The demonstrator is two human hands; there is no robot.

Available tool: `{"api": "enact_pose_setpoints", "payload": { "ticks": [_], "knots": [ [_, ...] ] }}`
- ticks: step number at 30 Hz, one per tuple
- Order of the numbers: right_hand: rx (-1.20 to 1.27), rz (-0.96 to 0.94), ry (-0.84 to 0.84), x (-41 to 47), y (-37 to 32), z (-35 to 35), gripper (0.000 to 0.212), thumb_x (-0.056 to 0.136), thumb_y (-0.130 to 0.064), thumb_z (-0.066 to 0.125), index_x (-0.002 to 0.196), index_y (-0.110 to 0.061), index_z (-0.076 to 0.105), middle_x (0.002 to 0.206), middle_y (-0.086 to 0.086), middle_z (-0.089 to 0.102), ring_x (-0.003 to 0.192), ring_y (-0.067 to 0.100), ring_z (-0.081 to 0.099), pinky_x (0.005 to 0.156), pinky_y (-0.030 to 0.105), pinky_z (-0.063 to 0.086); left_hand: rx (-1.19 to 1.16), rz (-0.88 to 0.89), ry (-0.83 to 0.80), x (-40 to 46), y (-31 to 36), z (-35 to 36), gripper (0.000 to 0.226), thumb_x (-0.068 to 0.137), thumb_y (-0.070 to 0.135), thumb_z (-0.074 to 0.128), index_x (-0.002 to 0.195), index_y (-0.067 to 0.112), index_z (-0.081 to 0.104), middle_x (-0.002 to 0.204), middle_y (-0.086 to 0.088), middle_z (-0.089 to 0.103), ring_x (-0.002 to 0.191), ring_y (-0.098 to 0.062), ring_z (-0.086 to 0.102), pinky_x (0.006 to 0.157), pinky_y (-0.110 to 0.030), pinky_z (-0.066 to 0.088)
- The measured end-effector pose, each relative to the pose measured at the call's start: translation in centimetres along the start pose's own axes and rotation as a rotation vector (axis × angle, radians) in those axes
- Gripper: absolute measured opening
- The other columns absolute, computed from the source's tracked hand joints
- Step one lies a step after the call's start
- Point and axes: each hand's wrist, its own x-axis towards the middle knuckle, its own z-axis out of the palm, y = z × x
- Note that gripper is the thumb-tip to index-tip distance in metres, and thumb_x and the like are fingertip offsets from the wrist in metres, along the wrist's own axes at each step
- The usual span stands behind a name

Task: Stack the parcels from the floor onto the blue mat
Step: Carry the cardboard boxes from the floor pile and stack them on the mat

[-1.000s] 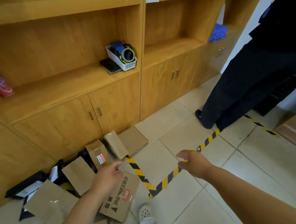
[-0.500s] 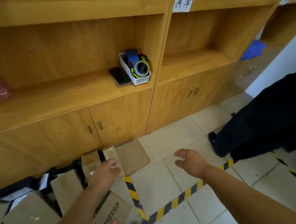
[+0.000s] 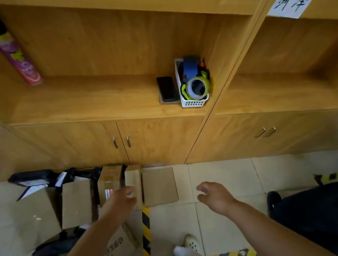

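Observation:
Several brown cardboard parcels lie on the tiled floor against the wooden cabinet. A flat square parcel (image 3: 159,186) lies at the right end of the row. Beside it a narrow parcel (image 3: 133,178) and a taller one with a red label (image 3: 109,181) lean upright. My left hand (image 3: 120,202) reaches over these two with fingers relaxed, holding nothing. My right hand (image 3: 213,197) hovers over bare tile just right of the flat parcel, fingers loosely curled and empty. A printed box (image 3: 116,252) lies under my left forearm. No blue mat is in view.
Black bags (image 3: 33,178) lie among the parcels at left. Yellow-black floor tape (image 3: 146,224) runs toward me. Another person in dark clothes (image 3: 319,216) stands at right. On the shelf stand a white basket of tape rolls (image 3: 193,83), a phone (image 3: 167,89) and a spray can (image 3: 15,54).
The view has swung left and closer to the cabinet. Both hands have moved forward toward the parcels at the cabinet's foot, still empty. The person at right has slid toward the frame's edge.

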Motion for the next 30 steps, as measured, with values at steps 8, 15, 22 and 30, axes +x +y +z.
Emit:
{"api": "enact_pose_setpoints", "payload": {
  "ticks": [8,15,22,30],
  "knots": [
    [-0.118,-0.034,-0.148,13.1,5.4,0.6,0.036,0.092,-0.025,0.055,0.127,-0.017,0.056,0.131,0.002,0.057,0.119,0.016,0.054,0.095,0.023,0.042,-0.006,-0.137,-0.036,8.8,0.2,7.8,0.049,0.094,0.018,0.051,0.141,0.015,0.040,0.142,-0.009,0.045,0.127,-0.026,0.047,0.103,-0.032,0.040],
    [-0.090,0.006,-0.208,26.8,10.7,9.0,0.034,0.093,-0.025,0.054,0.126,-0.022,0.056,0.132,-0.002,0.056,0.119,0.015,0.054,0.095,0.025,0.043,0.009,-0.275,-0.096,21.5,-5.1,16.8,0.043,0.092,0.025,0.049,0.135,0.020,0.045,0.129,-0.005,0.056,0.111,-0.020,0.056,0.089,-0.030,0.048],
    [-0.030,0.036,-0.232,39.2,16.4,20.2,0.030,0.092,-0.024,0.053,0.121,-0.019,0.059,0.128,-0.002,0.060,0.115,0.015,0.057,0.094,0.027,0.047,0.005,-0.316,-0.109,34.3,-13.2,25.3,0.063,0.092,0.024,0.049,0.149,0.024,0.020,0.145,-0.006,0.039,0.117,-0.023,0.052,0.092,-0.033,0.049],
    [0.024,0.067,-0.194,50.9,21.1,29.3,0.047,0.092,-0.025,0.054,0.139,-0.020,0.045,0.141,0.001,0.048,0.126,0.020,0.048,0.100,0.031,0.042,0.102,-0.362,-0.055,46.8,-19.9,32.2,0.077,0.093,0.029,0.049,0.151,0.023,-0.001,0.158,-0.004,0.003,0.144,-0.028,0.016,0.114,-0.042,0.029]
  ]
}}
